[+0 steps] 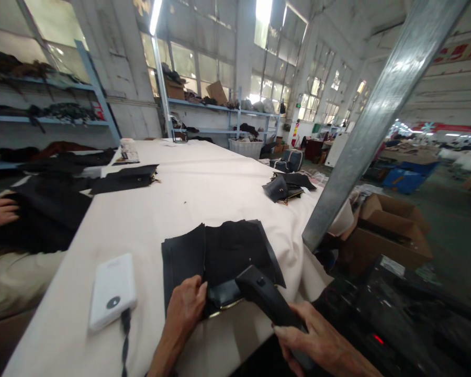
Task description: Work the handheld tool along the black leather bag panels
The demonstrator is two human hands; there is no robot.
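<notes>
While left hand (186,306) presses flat on black fabric pieces (223,254) at bench (172,193) front edge, right hand (317,340) has closed grip round black handheld iron (265,298), nose on fabric; white power bank (112,290) nr left.

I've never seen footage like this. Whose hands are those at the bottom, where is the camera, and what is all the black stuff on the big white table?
There is no machine here: the single picture comes from a camera worn on a person's head, looking forward and down at their own bare hands. The left hand presses on a stack of black fabric pieces at the near edge of the white table. The right hand grips a black handheld device with its head over the fabric; what kind of tool it is I cannot tell. Beside them lies a white power bank with a cable. More dark fabric pieces sit farther along the table. At the far left, another person's hand rests on dark cloth. A slanted metal beam crosses the right side.
</notes>
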